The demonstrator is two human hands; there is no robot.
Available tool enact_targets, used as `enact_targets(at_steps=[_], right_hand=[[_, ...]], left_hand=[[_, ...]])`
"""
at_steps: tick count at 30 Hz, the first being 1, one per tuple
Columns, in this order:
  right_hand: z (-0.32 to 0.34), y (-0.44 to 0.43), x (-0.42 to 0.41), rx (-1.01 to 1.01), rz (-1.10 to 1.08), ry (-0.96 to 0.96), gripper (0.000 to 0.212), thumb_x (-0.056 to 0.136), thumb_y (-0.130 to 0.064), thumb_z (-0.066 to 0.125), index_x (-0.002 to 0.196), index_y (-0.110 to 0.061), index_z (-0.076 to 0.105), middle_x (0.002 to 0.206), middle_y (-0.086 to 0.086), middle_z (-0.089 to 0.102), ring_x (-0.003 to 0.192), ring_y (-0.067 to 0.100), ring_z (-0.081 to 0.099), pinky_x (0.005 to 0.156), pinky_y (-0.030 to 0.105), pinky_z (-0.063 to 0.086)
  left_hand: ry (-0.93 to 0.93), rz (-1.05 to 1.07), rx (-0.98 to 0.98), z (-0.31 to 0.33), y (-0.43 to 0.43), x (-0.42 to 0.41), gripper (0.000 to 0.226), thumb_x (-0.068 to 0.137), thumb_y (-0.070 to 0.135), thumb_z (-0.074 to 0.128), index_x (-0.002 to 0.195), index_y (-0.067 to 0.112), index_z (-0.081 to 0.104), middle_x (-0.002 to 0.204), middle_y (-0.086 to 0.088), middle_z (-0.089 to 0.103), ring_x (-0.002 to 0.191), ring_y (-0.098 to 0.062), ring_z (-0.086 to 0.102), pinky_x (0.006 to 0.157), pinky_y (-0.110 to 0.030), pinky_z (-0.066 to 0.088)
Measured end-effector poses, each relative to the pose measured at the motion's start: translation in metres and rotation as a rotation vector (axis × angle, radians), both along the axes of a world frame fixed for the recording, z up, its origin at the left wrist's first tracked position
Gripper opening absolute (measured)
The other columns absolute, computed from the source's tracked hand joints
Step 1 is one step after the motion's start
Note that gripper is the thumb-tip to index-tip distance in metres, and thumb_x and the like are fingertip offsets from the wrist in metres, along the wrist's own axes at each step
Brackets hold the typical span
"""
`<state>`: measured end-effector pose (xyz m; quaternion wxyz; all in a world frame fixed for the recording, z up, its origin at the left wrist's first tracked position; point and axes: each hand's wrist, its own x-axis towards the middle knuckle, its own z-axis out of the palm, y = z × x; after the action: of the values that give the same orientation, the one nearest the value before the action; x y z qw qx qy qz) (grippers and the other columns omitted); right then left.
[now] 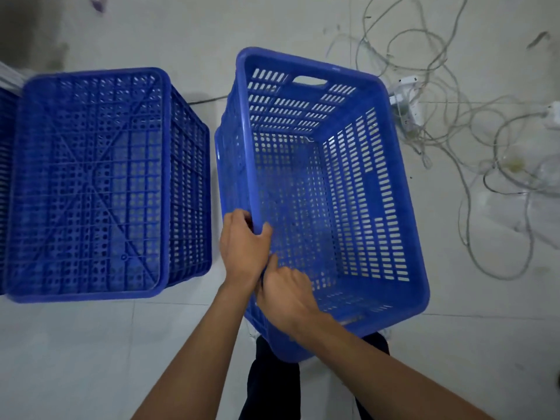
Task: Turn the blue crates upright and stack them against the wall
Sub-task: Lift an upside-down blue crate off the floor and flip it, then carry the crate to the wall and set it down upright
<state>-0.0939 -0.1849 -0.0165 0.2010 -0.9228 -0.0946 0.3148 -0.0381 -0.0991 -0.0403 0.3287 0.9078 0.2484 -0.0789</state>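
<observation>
Got one blue crate (330,189) w/ its open side facing up at me, tilted a bit, near corner right over my legs. My left hand (242,247) is clamped on the rim along the crate's left long side, thumb inside, fingers wrapped over the outside. Right hand (286,294) is just below it at the near-left corner, fingers curled down over the rim, touching my left wrist. Looks like it's gripping the rim too, but the fingertips are hidden so can't tell 100%.

Second blue crate (88,183) sits to the left on the floor (91,344), upside down, ribbed bottom w/ the X pattern facing up. Small gap btwn the two, not touching. There's a sliver of another blue thing at the far left edge, prob a crate, can't tell tbh.

Off to the right: a messy tangle of white cables (472,140) and a power strip (407,109) on the tiles, just beside the far right corner of the crate I'm holding.
</observation>
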Motion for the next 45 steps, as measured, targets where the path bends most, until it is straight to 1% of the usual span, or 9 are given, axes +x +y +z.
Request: enact_targets(at_steps=[4,9,15,21,26,30,32,35,45], right_hand=[[-0.015,-0.007,0.018,0.082,0.072,0.048,0.042,0.101,-0.043,0.037,0.12,-0.006,0.049,0.101,0.016,0.068,0.09,0.04,0.065,0.067,0.041,0.038],[-0.043,-0.085,0.077,-0.121,0.014,0.041,0.038,0.101,-0.037,0.039,0.122,-0.006,0.044,0.107,0.016,0.065,0.092,0.036,0.063,0.066,0.037,0.039],[-0.066,-0.184,0.116,-0.266,-0.217,-0.022,0.034,0.096,-0.028,0.048,0.12,-0.003,0.046,0.123,0.017,0.049,0.103,0.039,0.057,0.075,0.041,0.042],[-0.071,-0.233,0.127,-0.277,-0.361,-0.078,0.05,0.095,-0.031,0.049,0.136,-0.004,0.041,0.135,0.013,0.046,0.111,0.034,0.056,0.086,0.044,0.046],[-0.084,-0.24,0.141,-0.167,-0.542,0.207,0.063,0.095,-0.034,0.052,0.148,-0.01,0.028,0.133,0.011,0.058,0.114,0.034,0.059,0.093,0.042,0.045],[-0.095,-0.235,0.153,-0.118,-0.587,0.261,0.055,0.097,-0.029,0.051,0.145,-0.009,0.033,0.125,0.013,0.061,0.101,0.032,0.059,0.084,0.037,0.044],[-0.099,-0.233,0.158,-0.137,-0.596,0.246,0.046,0.096,-0.026,0.051,0.137,-0.008,0.04,0.123,0.014,0.062,0.094,0.029,0.056,0.081,0.036,0.043],[-0.104,-0.23,0.165,-0.13,-0.649,0.197,0.038,0.095,-0.022,0.051,0.129,-0.006,0.046,0.121,0.015,0.061,0.093,0.029,0.054,0.083,0.038,0.045],[-0.109,-0.223,0.174,-0.081,-0.746,0.229,0.037,0.094,-0.021,0.052,0.128,-0.007,0.047,0.117,0.012,0.058,0.099,0.03,0.057,0.092,0.048,0.051]], left_hand=[[-0.006,-0.033,0.07,-0.016,0.015,0.007,0.021,0.086,0.019,0.066,0.081,0.007,0.05,0.09,-0.002,0.045,0.069,-0.019,0.046,0.064,-0.03,0.037],[0.123,-0.057,0.115,-0.048,0.057,0.012,0.032,0.089,0.026,0.065,0.071,0.01,0.044,0.081,-0.009,0.05,0.06,-0.02,0.044,0.058,-0.031,0.034],[0.339,0.224,-0.018,-0.078,0.08,0.028,0.044,0.095,0.026,0.058,0.056,0.013,0.04,0.054,-0.003,0.041,0.045,-0.018,0.037,0.045,-0.025,0.029],[0.322,0.493,-0.231,-0.082,0.075,0.037,0.026,0.087,0.023,0.059,0.066,0.011,0.052,0.069,-0.011,0.055,0.064,-0.025,0.053,0.062,-0.038,0.048],[0.372,0.433,-0.25,-0.086,0.08,0.044,0.015,0.094,0.025,0.055,0.101,0.013,0.062,0.087,-0.009,0.064,0.078,-0.028,0.06,0.08,-0.046,0.056],[0.47,0.384,-0.249,-0.093,0.092,0.051,0.01,0.094,0.026,0.055,0.092,0.016,0.058,0.089,-0.009,0.06,0.081,-0.027,0.056,0.079,-0.044,0.054],[0.513,0.336,-0.212,-0.092,0.094,0.053,0.027,0.092,0.03,0.056,0.113,0.014,0.061,0.099,-0.007,0.066,0.089,-0.028,0.064,0.086,-0.047,0.056],[0.544,0.24,-0.124,-0.089,0.094,0.058,0.042,0.094,0.031,0.056,0.13,0.009,0.056,0.114,-0.008,0.065,0.096,-0.029,0.064,0.087,-0.045,0.055],[0.525,0.105,-0.057,-0.097,0.094,0.072,0.042,0.092,0.014,0.064,0.13,0.013,0.046,0.103,-0.006,0.059,0.088,-0.027,0.061,0.077,-0.04,0.054]])
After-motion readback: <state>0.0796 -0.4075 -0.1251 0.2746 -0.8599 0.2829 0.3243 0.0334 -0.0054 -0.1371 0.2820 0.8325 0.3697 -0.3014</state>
